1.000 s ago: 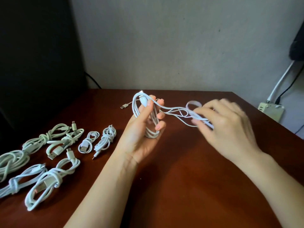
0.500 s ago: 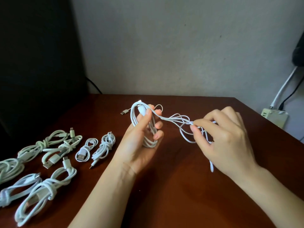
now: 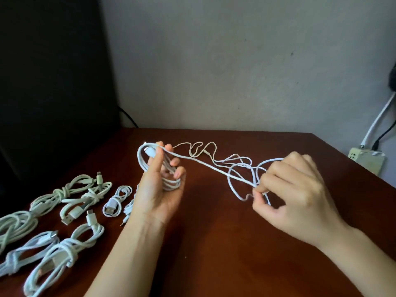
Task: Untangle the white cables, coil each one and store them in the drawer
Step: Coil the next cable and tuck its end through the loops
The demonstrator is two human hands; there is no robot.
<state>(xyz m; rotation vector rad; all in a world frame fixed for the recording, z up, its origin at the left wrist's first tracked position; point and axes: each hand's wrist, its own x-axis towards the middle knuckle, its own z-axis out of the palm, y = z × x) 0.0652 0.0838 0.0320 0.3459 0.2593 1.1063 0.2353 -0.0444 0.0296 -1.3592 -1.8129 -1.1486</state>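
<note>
Coiling step: left hand [image 3: 159, 189] grips half-wound white cable [image 3: 169, 181] above table [image 3: 214, 254]; right hand [image 3: 293, 196] pinches its loose, tangled tail [image 3: 240, 168]. Next: free tangle, keep winding. Finished coils [image 3: 64, 206] lie left.

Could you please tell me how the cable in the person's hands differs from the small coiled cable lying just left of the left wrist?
The held cable is only partly wound, with loops in the left hand and a loose stretch pinched by the right hand; the small coil is fully wound. The held cable is gripped in both hands; the small coil lies untouched on the table. Both are white.
</note>
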